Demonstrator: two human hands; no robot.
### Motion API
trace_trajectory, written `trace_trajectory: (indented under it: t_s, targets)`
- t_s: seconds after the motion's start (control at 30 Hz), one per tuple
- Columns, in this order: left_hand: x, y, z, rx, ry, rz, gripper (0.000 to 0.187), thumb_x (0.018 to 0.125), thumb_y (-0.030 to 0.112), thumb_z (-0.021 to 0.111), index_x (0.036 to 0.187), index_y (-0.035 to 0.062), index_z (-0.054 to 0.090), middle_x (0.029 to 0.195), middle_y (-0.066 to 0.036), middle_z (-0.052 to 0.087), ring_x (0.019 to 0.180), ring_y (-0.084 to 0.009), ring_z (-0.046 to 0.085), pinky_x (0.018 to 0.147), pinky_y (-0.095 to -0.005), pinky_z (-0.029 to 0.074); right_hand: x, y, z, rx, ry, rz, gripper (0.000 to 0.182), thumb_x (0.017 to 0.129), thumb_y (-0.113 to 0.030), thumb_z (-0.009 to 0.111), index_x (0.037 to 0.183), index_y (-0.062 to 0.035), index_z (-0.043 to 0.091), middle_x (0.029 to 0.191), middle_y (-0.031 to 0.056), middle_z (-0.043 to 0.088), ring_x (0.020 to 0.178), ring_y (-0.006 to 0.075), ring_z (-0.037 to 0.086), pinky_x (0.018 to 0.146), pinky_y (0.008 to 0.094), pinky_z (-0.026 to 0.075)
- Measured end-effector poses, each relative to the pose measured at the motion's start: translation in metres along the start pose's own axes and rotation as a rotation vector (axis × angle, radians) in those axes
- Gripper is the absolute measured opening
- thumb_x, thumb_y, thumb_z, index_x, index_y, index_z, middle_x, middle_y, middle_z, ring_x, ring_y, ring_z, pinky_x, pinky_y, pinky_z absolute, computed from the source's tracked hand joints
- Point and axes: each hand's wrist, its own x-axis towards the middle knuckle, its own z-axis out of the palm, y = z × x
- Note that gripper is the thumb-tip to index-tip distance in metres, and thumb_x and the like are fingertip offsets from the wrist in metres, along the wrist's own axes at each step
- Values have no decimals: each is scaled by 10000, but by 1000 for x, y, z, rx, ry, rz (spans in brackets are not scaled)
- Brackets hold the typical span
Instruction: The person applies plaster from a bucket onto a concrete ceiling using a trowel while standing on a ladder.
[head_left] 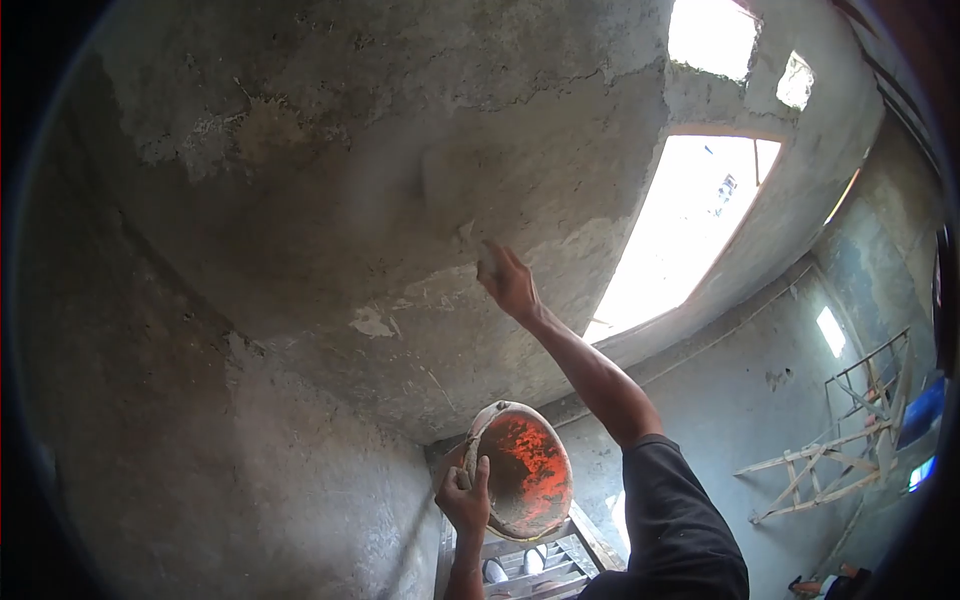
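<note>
Gripping the bucket by its left edge, near the platform, the left hand could let it tip if fingers slacken, while the right hand, farther off, is too blurred to judge.

Holds round, grey-smeared orange bucket in bare left hand, with bare right hand near rough grey wall.

The bucket was below the right hand, the left hand at its left rim.
Before them was the wall; right, a window opening, then a frame; beneath the bucket, shoes on slats.
</note>
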Motion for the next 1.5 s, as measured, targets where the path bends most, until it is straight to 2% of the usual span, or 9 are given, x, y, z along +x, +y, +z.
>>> trace_trajectory:
  t_s: [0.13,0.2,0.33,0.57,0.8,0.93,1.07,1.2,1.5]
  targets:
    - [1,4,-2,25,-38,-65,483,764,375,761,600,-1,506,546,-88,540,498,-197,492,512,-389,401,7,-13,-10,31,-28,-92,503,814,-164,664,1272,-43,495,1105,221,591,865,334,641,742,412,518]
    - [0,2,2,-22,-12,-36,489,764,382,760,597,1,502,543,-90,532,495,-202,486,510,-390,397,25,-16,-30,89,66,153,496,816,-176,663,1265,-39,503,1076,221,598,894,328,626,756,404,504]
    - [2,-5,3,85,-23,16,517,758,426,752,596,3,502,537,-112,510,483,-245,469,509,-397,388,73,36,-58,-188,372,99,463,855,-192,651,1259,-20,504,765,105,626,605,120,565,536,292,453]
    - [1,-3,3,91,-32,21,544,763,429,748,574,1,471,505,-103,469,457,-247,434,487,-402,365,117,69,-98,-96,575,174,438,856,-200,658,1231,-15,529,575,38,557,491,86,483,460,276,408]
    - [3,-2,4,51,-10,47,542,750,429,759,556,29,449,486,-69,433,440,-207,396,467,-389,342,65,2,-30,-147,223,67,429,847,-184,657,1221,-10,538,1155,253,587,1068,358,593,897,410,478]
    - [3,-9,8,33,23,69,542,743,411,771,540,48,424,464,-33,391,426,-168,359,451,-379,323,17,-15,0,-12,-356,-33,534,863,-269,637,1312,-49,448,1171,238,566,970,378,624,787,417,529]
    - [2,-3,4,49,28,55,542,748,414,766,544,43,427,463,-36,393,422,-178,357,452,-380,326,12,-20,-18,33,-421,-98,543,855,-257,646,1313,-57,434,1129,232,580,932,367,634,760,405,532]
    - [0,1,2,103,-30,32,508,755,435,749,619,-5,536,554,-132,542,483,-266,495,510,-403,399,56,23,-62,-292,221,-123,457,840,-212,665,1243,-61,510,923,189,634,740,271,664,640,367,520]
    - [1,-1,4,93,-59,34,523,762,427,748,602,-12,511,521,-130,501,464,-261,450,500,-409,375,140,41,-116,-261,471,108,454,842,-158,629,1247,-14,482,1100,251,587,993,413,591,819,442,489]
